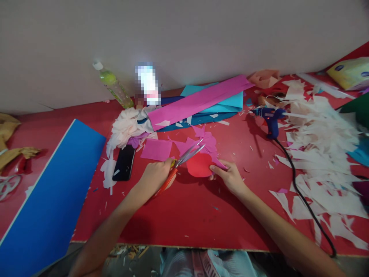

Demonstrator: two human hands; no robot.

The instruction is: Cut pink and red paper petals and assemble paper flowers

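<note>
My left hand [157,175] is closed around the orange handles of a pair of scissors [184,157], whose metal blades stand apart and point toward the right and away from me. My right hand [229,175] pinches a rounded red paper piece [198,164] together with a pink paper piece [215,159] just above the red table [187,207]. The blades reach over the top of the red piece. A pink paper square [156,149] and pink offcuts [206,138] lie just behind the hands.
A black phone [124,162] lies left of my left hand beside a white paper flower [127,127]. Long pink and blue paper sheets [198,102], a green bottle [113,84], a blue glue gun [269,117] with its black cord [300,188], white scraps [319,154] and a blue board [49,192] surround the spot.
</note>
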